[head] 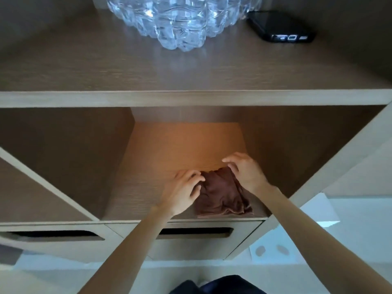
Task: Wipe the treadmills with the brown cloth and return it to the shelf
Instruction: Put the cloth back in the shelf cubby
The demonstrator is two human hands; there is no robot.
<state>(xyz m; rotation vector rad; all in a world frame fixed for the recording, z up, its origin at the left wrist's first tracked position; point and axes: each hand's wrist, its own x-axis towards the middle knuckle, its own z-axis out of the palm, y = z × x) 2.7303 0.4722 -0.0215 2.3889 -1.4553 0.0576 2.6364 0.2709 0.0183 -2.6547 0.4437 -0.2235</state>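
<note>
The brown cloth (222, 193) lies folded and a little rumpled on the floor of the lit middle shelf compartment (165, 149), near its front edge. My left hand (182, 190) rests on the shelf with curled fingers touching the cloth's left upper corner. My right hand (244, 170) hovers over the cloth's right upper corner, fingers spread and bent, fingertips touching the fabric. Whether either hand pinches the cloth is unclear. No treadmill is in view.
Above the compartment, the cabinet top (84, 66) carries a pack of clear plastic water bottles (180, 20) and a black phone-like device (280, 26). Below the shelf are drawer fronts with slot handles (195, 232). The compartment has side walls at left and right.
</note>
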